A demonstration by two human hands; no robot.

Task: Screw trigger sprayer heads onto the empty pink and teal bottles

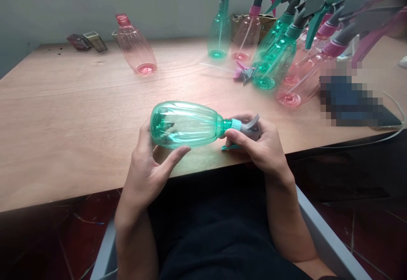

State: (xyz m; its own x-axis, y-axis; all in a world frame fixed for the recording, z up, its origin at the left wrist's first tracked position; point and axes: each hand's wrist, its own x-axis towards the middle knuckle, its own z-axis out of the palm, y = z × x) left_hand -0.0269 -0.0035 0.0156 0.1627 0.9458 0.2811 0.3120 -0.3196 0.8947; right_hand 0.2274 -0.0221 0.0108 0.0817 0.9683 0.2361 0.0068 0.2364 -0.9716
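A clear green bottle (187, 124) lies on its side in the air above the table's front edge, its neck pointing right. My left hand (148, 167) cups its base from below and behind, the thumb along the near side and the other fingers mostly hidden. My right hand (262, 144) grips a grey and teal trigger spray head (249, 129), with the thumb near its collar. That collar sits at the bottle's neck, where some green thread still shows; how firmly it is seated I cannot tell. Below the right fingers, the teal trigger (231, 147) pokes out.
A pink bottle without a spray head (136, 49) stands at the back left. Several green and pink spray bottles (276, 55) crowd the back right. A loose pink and grey spray head (243, 73) lies near them. Farther right are a blurred-out dark item (352, 102) and a white cable (375, 140).
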